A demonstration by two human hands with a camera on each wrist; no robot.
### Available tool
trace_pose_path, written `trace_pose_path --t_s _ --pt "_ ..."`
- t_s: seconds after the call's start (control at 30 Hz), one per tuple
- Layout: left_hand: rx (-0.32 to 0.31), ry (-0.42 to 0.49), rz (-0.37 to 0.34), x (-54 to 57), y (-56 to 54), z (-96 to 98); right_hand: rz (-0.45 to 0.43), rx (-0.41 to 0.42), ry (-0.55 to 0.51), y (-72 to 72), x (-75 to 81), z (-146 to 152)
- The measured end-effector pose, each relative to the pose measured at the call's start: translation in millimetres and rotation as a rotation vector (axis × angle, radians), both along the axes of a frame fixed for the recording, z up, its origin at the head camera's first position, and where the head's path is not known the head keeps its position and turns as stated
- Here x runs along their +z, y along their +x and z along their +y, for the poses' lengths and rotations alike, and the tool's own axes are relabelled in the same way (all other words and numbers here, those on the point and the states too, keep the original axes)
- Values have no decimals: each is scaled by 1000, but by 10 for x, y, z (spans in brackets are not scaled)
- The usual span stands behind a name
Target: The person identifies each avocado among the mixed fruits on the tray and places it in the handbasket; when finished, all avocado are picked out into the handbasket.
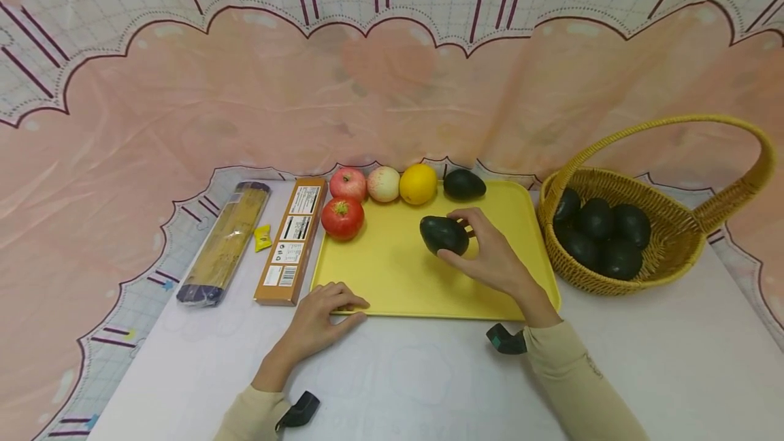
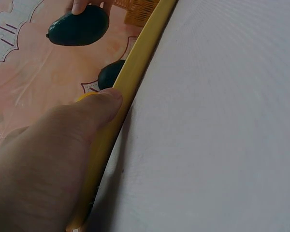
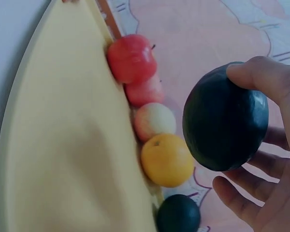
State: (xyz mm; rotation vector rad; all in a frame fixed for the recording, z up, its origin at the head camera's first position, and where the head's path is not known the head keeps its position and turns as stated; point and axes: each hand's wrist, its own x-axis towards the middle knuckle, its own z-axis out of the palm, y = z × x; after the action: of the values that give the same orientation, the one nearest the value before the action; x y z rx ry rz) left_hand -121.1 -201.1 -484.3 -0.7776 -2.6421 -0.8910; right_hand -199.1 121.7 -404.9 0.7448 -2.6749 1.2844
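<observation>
My right hand grips a dark green avocado between thumb and fingers, over the yellow tray. The right wrist view shows the thumb on one side of this avocado and the fingers on the other. My left hand rests on the tray's near left corner, its thumb lying along the front rim. Along the tray's far edge are an apple, a pale pinkish-white fruit, an orange and another avocado. A second red apple-like fruit sits in front of the apple.
To the tray's right stands a wicker basket with a tall handle, holding several avocados. On the left lie a brown box, a small yellow packet and a long pack of noodles. A patterned cloth hangs behind.
</observation>
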Motion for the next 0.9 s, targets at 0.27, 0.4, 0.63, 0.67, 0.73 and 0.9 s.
trace_pose_path --t_s 0.27,0.4,0.63,0.67,0.73,0.9 --pt "-5 6 5 -5 1 -2 42 -22 62 94 75 154" --pt "-6 8 3 -15 -5 -2 52 -37 84 119 83 248" --pt "-4 4 -3 -9 -4 -3 6 -58 107 165 118 444" --pt "-5 4 0 -9 -4 -3 3 -57 112 172 130 472" --pt "-8 6 7 -12 -7 -5 8 -62 112 177 147 528" --pt "-12 12 10 -17 -7 -10 47 -86 105 190 204 671"
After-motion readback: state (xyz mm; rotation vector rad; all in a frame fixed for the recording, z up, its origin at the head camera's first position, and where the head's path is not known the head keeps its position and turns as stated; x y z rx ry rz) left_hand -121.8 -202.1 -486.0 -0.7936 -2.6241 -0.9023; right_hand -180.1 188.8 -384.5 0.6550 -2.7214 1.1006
